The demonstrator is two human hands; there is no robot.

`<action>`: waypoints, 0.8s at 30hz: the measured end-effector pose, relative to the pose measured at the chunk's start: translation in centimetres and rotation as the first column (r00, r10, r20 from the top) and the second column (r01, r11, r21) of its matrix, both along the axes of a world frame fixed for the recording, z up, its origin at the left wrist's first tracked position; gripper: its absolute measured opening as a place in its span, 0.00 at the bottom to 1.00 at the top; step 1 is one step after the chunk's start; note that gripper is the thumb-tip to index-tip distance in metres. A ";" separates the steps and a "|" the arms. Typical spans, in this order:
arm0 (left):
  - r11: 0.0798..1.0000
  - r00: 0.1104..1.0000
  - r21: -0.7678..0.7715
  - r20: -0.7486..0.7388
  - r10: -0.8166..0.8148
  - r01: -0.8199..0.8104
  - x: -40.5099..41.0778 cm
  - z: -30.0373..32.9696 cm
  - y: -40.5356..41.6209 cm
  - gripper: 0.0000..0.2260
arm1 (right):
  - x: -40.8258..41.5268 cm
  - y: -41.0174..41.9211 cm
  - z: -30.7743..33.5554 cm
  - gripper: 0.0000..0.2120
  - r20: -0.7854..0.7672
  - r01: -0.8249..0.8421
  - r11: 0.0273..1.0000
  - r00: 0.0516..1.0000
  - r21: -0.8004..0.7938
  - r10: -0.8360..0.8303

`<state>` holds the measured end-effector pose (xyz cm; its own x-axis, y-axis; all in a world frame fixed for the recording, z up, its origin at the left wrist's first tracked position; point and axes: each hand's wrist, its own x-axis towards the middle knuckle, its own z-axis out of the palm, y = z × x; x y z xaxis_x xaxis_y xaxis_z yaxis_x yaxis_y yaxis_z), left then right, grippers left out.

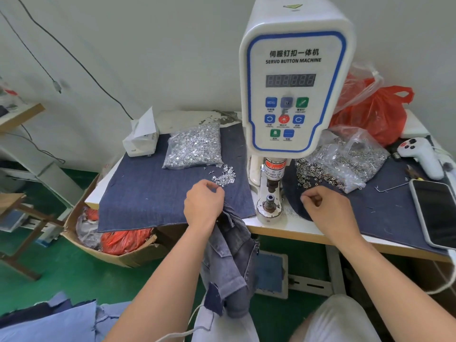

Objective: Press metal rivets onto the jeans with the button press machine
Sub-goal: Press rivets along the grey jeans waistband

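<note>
Left hand [203,206] at frame centre, fingers curled beside the loose rivet tacks [224,178]; whether it pinches one cannot be told. Right hand [325,208] likewise beside the rivet caps [308,172]. Jeans [230,257] hang off the tabletop [296,229] edge, lower centre. Advise seating both parts squarely on the lower die [270,203], with fingers withdrawn before pressing.

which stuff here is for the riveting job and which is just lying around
For the job: button machine, jeans, loose rivet pins, bag of pins, ring caps.
Lying about: phone, tissue box, red bag, white handheld device.
</note>
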<state>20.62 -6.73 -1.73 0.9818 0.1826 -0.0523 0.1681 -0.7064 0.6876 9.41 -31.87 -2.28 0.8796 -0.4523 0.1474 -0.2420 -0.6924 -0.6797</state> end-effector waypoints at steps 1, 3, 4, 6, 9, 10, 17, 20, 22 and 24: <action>0.999 1.000 0.033 0.005 0.011 -0.011 0.5 -0.1 -0.2 0.08 | -0.1 0.1 0.0 0.04 -0.001 -0.003 1.000 1.000 0.016 0.003; 0.996 1.000 0.092 0.009 0.011 -0.011 1.2 -0.3 -0.6 0.11 | -0.3 0.2 0.0 0.06 -0.002 -0.013 0.999 1.000 0.033 0.014; 0.993 1.000 0.114 0.007 0.006 -0.007 1.4 -0.5 -0.8 0.12 | -0.4 0.1 0.0 0.06 -0.004 -0.014 0.999 1.000 0.040 0.014; 0.990 1.000 0.141 -0.003 0.007 -0.006 1.8 -0.8 -1.0 0.12 | -0.6 -0.1 0.0 0.06 -0.015 -0.007 0.999 1.000 0.054 0.007; 0.988 0.999 0.151 -0.024 0.032 -0.028 2.1 -0.6 -1.1 0.10 | -1.0 -0.3 -0.2 0.07 -0.020 0.000 0.998 1.000 0.068 0.001; 0.988 0.999 0.151 -0.025 0.042 -0.038 2.0 -0.5 -1.2 0.10 | -1.2 -0.2 -0.3 0.07 -0.017 0.000 0.997 1.000 0.071 0.001; 0.993 0.997 0.090 -0.003 0.081 -0.080 1.2 -0.3 -1.0 0.10 | -2.2 0.8 -0.4 0.05 -0.031 -0.018 0.996 0.999 0.092 0.021; 0.994 0.997 0.077 -0.021 0.078 -0.077 1.1 -0.1 -1.0 0.09 | -2.4 1.0 -0.1 0.05 -0.040 -0.029 0.994 0.999 0.107 0.034; 0.995 0.997 0.064 -0.028 0.073 -0.071 1.0 0.1 -1.0 0.07 | -2.4 1.2 0.2 0.05 -0.042 -0.030 0.994 0.999 0.105 0.035; 0.996 0.996 0.053 -0.038 0.075 -0.073 1.0 0.1 -0.8 0.05 | -2.5 1.3 0.4 0.05 -0.041 -0.034 0.994 0.998 0.103 0.039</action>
<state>21.66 -7.57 -1.58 0.9627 0.2583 -0.0799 0.2479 -0.7256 0.6419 6.94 -30.60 -1.91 0.9003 -0.4306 0.0640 -0.2483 -0.6287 -0.7369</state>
